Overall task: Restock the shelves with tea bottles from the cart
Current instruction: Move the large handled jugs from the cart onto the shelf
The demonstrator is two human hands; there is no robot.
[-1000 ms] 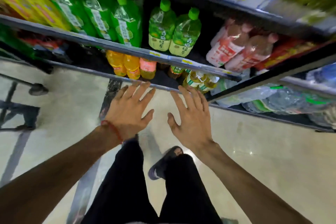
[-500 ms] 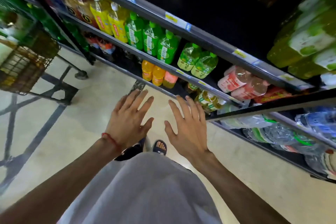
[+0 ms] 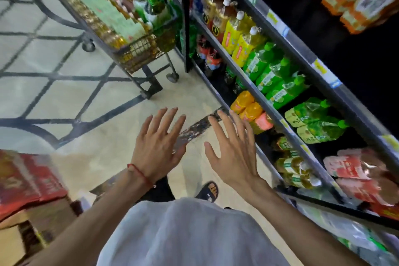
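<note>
My left hand and my right hand are both stretched out over the floor with fingers spread and nothing in them. A black wire cart full of bottles and packs stands ahead on the left, well beyond my hands. The shelves run along the right, stocked with green tea bottles, yellow bottles and orange bottles. My right hand hovers close to the lower shelf edge, touching no bottle.
Red and brown cartons are stacked at the lower left. The cream tiled floor with dark lines lies between me and the cart. My sandalled foot shows below my hands.
The view has swung left, bringing the cart closer and the cartons into sight. Both hands stay spread and hold nothing.
</note>
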